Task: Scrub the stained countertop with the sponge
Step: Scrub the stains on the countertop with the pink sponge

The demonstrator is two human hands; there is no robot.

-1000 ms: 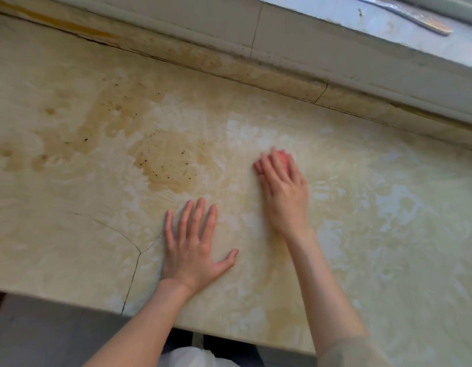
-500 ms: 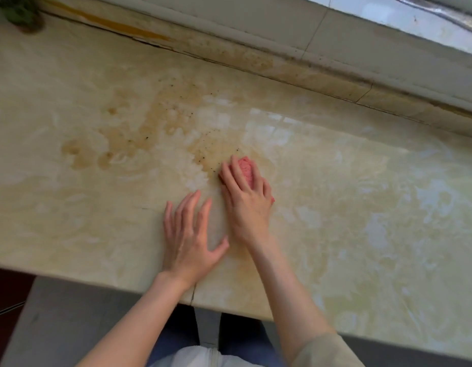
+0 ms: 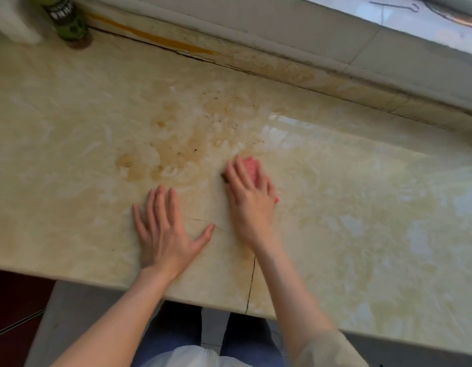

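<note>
Sponge point(image 3: 251, 167) sits under my right hand point(image 3: 249, 200), a pink pad pressed flat to the countertop point(image 3: 361, 207); my fingers point(image 3: 236, 178) lie nearly straight over its top, curled only slightly, and its pink shows between them and past their tips, with a small pink corner peeking out by the heel of my palm. My left hand point(image 3: 164, 234) is empty, palm down on the stone, fingers fanned wide and thumb stretched out to the side, just beside the right hand and nearer the front edge. The cream marble surface carries a brown stain point(image 3: 174, 152) with dark specks, spreading left of and behind the sponge, which rests at its right edge. A thin dark crack point(image 3: 252, 282) runs from the front edge up toward my right wrist. I count one sponge, two hands, and one green bottle point(image 3: 69, 19) standing at the far left corner by the wall.
</note>
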